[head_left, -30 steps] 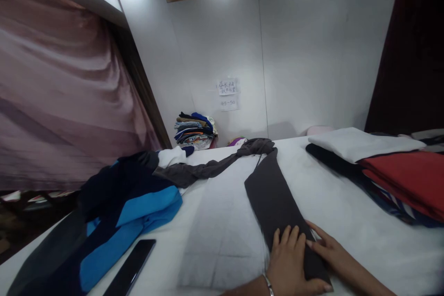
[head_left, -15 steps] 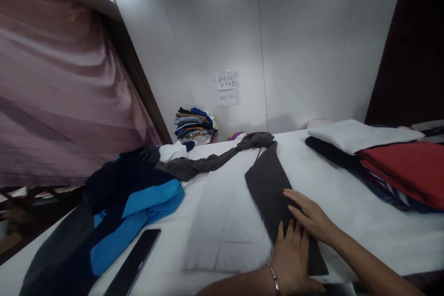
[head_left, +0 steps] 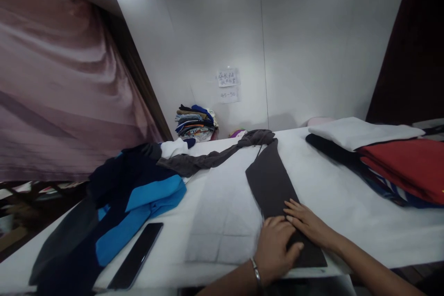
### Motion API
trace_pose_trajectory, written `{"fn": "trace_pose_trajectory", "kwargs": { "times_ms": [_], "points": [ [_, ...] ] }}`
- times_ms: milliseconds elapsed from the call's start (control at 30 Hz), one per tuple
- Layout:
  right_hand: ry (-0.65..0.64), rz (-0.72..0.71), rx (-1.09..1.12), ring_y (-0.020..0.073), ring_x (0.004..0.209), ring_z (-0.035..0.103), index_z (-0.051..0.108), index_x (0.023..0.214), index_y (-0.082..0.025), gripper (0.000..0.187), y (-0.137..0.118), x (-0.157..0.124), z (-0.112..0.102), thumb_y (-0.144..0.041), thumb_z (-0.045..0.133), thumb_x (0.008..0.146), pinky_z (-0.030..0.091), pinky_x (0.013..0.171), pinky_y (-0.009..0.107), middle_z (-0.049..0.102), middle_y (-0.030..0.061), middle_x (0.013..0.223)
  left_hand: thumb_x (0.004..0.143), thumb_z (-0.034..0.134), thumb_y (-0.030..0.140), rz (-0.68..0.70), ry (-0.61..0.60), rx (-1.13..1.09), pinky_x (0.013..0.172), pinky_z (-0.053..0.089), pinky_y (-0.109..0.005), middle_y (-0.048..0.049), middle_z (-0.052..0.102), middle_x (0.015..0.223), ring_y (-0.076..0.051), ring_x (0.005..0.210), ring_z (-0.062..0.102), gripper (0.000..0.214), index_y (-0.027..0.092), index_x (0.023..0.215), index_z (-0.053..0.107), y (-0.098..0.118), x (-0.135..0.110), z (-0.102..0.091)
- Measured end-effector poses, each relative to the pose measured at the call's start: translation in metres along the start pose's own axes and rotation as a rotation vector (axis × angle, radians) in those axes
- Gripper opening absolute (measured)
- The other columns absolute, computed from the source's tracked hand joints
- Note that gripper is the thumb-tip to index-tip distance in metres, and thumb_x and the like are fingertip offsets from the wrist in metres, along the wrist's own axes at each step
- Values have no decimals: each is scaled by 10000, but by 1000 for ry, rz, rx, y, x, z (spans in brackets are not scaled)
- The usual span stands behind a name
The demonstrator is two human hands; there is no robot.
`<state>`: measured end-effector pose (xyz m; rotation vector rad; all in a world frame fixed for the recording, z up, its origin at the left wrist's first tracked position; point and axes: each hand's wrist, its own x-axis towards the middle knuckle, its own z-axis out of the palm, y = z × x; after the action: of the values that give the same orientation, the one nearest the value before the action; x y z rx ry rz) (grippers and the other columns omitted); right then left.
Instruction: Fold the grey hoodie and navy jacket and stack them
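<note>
Across the white table (head_left: 367, 236), I see a heap of navy and blue clothes (head_left: 126, 178) at left, then dark gray fabric (head_left: 272, 185) reaching the near edge, right of center. My right hand (head_left: 307, 224) rests flat on it, unclenched; my left hand (head_left: 275, 249) curls over it, grip unclear to me. A silver bracelet (head_left: 255, 268) circles the left wrist.

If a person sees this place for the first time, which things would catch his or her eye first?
Probably the folded red cloth at the right edge and the bright blue cloth at the left, both vivid on the white table. Next, perhaps, the left hand and right hand, low and right of centre, touching a long dark cloth.
</note>
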<state>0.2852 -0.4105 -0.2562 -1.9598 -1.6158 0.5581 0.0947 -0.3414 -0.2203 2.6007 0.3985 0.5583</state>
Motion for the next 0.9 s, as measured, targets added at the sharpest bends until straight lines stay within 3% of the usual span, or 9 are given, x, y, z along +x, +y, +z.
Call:
{"fn": "trace_pose_trajectory", "kwargs": {
  "times_ms": [133, 267, 433, 600, 900],
  "points": [
    [79, 11, -47, 269, 1414, 248, 540, 1338, -204, 523, -10, 10, -11, -484, 410, 917, 156, 1163, 514, 387, 86, 1481, 820, 568, 286, -175, 68, -15, 1024, 396, -395, -58, 641, 1216, -227, 1154, 539, 267, 216, 1055, 676, -27, 28, -13],
    [190, -8, -130, 259, 1437, 169, 456, 1403, -179, 566, -24, 30, -22, -464, 406, 917, 153, 1164, 491, 281, 106, 1531, 836, 541, 324, -276, -71, 136, 895, 455, -343, -57, 700, 1007, -213, 988, 603, 233, 201, 948, 704, -54, 61, -24],
    [-22, -19, -236, 294, 1432, 171, 412, 1431, -188, 624, -29, 43, -5, -522, 423, 904, 137, 1155, 514, 256, 120, 1539, 875, 502, 343, -385, -22, 263, 867, 440, -286, -56, 681, 1043, -184, 983, 602, 268, 195, 1017, 676, -81, 106, -39],
    [-54, -28, -254, 279, 1439, 148, 381, 1448, -220, 631, -23, 41, 8, -569, 352, 923, 91, 1160, 509, 225, 102, 1552, 906, 461, 337, -449, 45, 356, 932, 412, -332, -92, 601, 1239, -228, 1148, 530, 326, 174, 1146, 610, -113, 146, -38],
    [-141, 43, -119, 305, 1438, 128, 414, 1430, -229, 634, -36, 46, -11, -505, 503, 866, 94, 1145, 541, 211, 121, 1551, 942, 391, 353, -632, 81, 432, 888, 413, -349, -124, 640, 1135, -253, 1096, 559, 350, 144, 1132, 597, -154, 184, -26]
  ]
}}
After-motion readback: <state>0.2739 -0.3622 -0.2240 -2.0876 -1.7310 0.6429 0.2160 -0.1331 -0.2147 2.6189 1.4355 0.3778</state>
